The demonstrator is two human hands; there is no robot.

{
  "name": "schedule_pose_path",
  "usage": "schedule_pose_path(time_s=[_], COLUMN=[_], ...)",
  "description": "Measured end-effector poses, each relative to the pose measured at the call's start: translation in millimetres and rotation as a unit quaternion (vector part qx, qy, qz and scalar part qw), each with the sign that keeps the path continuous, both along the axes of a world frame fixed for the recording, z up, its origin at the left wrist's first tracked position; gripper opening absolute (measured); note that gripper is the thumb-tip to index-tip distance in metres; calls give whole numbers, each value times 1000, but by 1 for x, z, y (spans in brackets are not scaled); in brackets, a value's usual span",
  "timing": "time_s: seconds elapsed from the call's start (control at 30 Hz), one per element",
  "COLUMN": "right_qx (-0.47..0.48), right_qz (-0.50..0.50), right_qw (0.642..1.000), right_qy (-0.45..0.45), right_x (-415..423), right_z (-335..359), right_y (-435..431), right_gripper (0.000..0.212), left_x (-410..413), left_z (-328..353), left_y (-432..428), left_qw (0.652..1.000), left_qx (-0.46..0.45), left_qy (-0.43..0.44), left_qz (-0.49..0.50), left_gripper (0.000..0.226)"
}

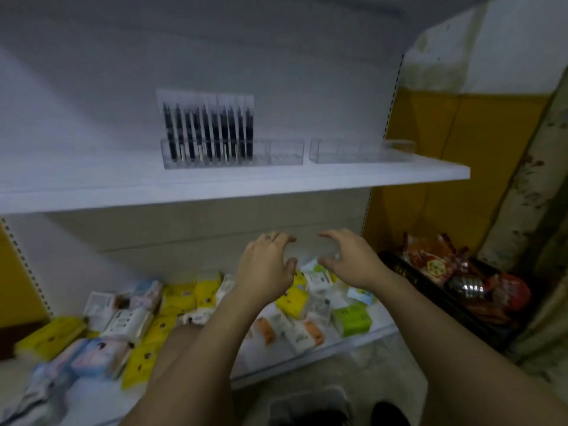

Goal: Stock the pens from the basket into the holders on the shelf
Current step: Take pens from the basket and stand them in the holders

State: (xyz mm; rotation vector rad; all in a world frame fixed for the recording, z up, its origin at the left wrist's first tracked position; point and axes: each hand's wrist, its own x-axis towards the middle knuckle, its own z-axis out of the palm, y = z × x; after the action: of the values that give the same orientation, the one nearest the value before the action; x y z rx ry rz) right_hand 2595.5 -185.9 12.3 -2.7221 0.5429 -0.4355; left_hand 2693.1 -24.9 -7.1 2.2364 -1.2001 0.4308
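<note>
Several black pens in clear packets (209, 130) stand upright in the left part of a clear holder (285, 153) on the white upper shelf (233, 182). A second clear holder (362, 150) to its right holds nothing. My left hand (264, 265) and my right hand (347, 256) hover side by side below the shelf, fingers loosely curved, holding nothing. A dark basket (307, 407) shows dimly at the bottom edge; I cannot tell what lies in it.
The lower shelf (353, 342) carries several small packs in yellow, white, green and pink (172, 305). A black crate of red snack bags (461, 281) sits at the right. Yellow panels flank the shelving.
</note>
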Motion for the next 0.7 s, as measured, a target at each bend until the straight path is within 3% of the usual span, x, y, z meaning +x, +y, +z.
schedule_pose_path(time_s=[0.33, 0.57, 0.7], right_qx=[84, 150, 194], right_qz=[-13, -20, -20], right_qw=[988, 963, 946], right_qy=[129, 225, 257], right_x=[-14, -17, -22], right_z=[-128, -210, -258], right_y=[-8, -31, -41], right_gripper=[62, 64, 60], left_x=[-11, -11, -16], left_z=[-120, -186, -235], left_y=[-22, -52, -63], left_qw=[981, 956, 927], left_qx=[142, 267, 333], left_qy=[133, 125, 171], left_qz=[-17, 6, 15], left_gripper=[47, 48, 43])
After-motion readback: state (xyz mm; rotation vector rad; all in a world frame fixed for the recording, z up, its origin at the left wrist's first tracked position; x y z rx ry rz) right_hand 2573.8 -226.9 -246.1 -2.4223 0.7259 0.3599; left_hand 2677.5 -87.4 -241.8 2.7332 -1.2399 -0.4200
